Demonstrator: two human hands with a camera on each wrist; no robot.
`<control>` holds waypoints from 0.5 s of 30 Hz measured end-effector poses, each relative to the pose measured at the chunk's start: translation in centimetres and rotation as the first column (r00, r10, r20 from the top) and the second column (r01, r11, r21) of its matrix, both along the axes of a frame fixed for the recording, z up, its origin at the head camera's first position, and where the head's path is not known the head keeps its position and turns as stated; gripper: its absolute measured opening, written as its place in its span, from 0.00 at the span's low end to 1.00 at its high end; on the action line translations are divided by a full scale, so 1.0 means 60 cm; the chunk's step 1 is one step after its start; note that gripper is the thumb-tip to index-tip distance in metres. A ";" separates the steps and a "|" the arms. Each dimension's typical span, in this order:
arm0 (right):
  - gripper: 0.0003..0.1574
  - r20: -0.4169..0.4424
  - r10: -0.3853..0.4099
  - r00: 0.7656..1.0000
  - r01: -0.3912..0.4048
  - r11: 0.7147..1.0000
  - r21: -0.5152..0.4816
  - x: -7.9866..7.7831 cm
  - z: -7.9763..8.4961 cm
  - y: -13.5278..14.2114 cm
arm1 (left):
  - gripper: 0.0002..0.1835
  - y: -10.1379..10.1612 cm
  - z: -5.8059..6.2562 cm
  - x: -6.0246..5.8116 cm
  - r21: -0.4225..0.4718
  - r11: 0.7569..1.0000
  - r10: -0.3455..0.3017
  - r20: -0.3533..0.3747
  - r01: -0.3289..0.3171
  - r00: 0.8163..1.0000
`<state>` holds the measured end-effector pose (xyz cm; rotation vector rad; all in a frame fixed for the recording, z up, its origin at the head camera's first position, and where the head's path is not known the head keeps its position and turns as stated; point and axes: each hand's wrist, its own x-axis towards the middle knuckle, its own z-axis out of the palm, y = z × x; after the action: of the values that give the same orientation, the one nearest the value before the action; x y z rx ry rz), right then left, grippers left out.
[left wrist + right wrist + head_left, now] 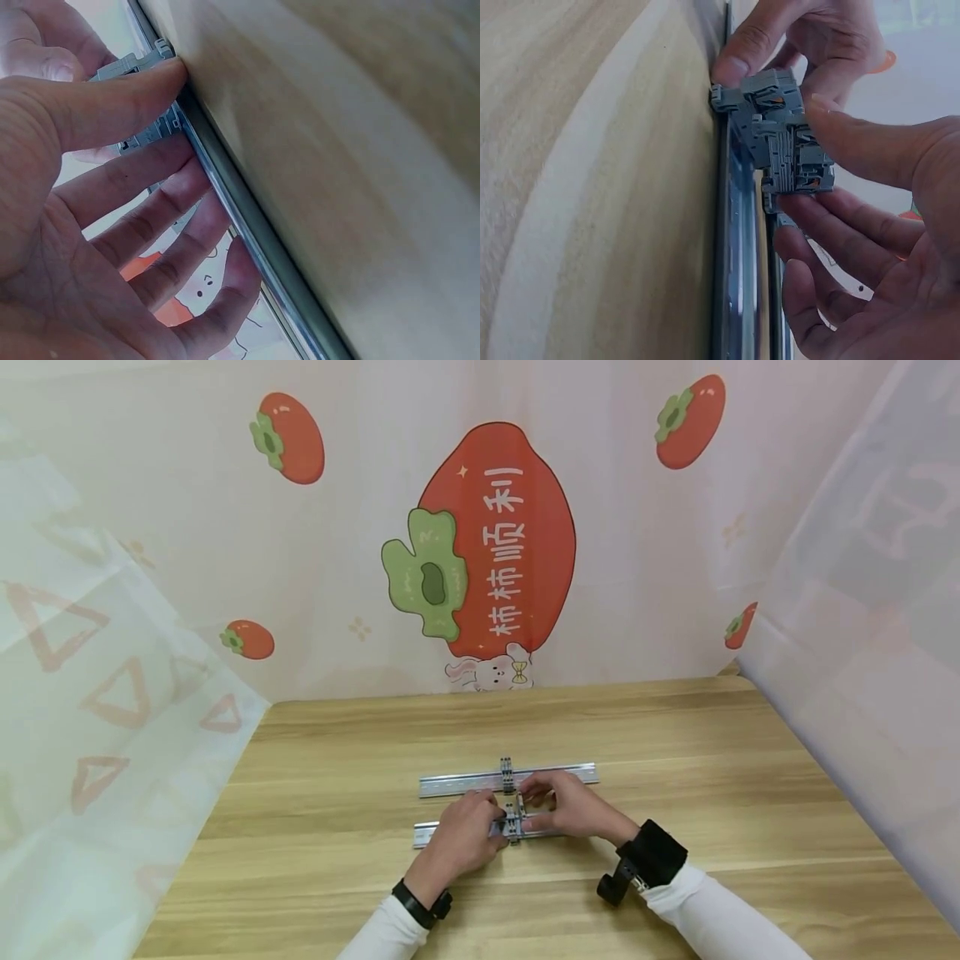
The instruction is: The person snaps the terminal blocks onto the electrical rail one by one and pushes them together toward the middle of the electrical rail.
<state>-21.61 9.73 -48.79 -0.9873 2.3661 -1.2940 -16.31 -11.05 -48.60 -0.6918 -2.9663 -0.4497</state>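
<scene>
On the near metal DIN rail [424, 835] sit grey terminal blocks [513, 828]. My left hand [467, 832] pinches at them, thumb on the near side and index finger on the far side, the other fingers along the rail in the left wrist view. With thumb and fingertips, my right hand [576, 807] grips another grey terminal block [787, 161], tilted, close beside the terminal block [769, 91] at my left thumb. Whether that held piece touches the rail is hard to tell.
Behind lies a second DIN rail [453, 785], parallel to the first, carrying several terminal blocks [507, 774] near its middle. Both rails rest on a wooden table [337, 885]. A printed cloth [337, 552] hangs behind, with more cloth at both sides.
</scene>
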 end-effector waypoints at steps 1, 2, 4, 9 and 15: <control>0.30 0.002 0.002 1.000 -0.002 1.000 0.001 0.001 -0.001 -0.001 | 0.15 0.000 -0.001 0.000 0.000 1.000 0.000 -0.001 0.000 1.000; 0.29 0.007 0.004 1.000 -0.004 1.000 0.000 0.001 -0.002 -0.002 | 0.15 0.000 -0.002 0.000 0.000 1.000 0.000 -0.002 0.000 1.000; 0.28 0.025 0.011 1.000 -0.011 1.000 -0.013 0.006 0.004 -0.005 | 0.15 0.001 -0.003 0.001 0.001 1.000 0.002 0.000 -0.002 1.000; 0.28 0.081 0.022 0.996 -0.019 0.999 -0.042 0.008 0.003 -0.007 | 0.15 0.002 -0.003 0.003 -0.004 1.000 0.003 0.000 -0.003 1.000; 0.28 0.069 0.040 0.997 -0.040 0.999 -0.011 0.007 -0.002 -0.005 | 0.15 0.002 -0.004 0.002 -0.019 1.000 -0.002 -0.018 0.001 1.000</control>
<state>-21.19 9.44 -48.88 -0.9714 2.2793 -1.3044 -16.16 -10.90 -48.82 -0.6964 -2.9569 -0.4139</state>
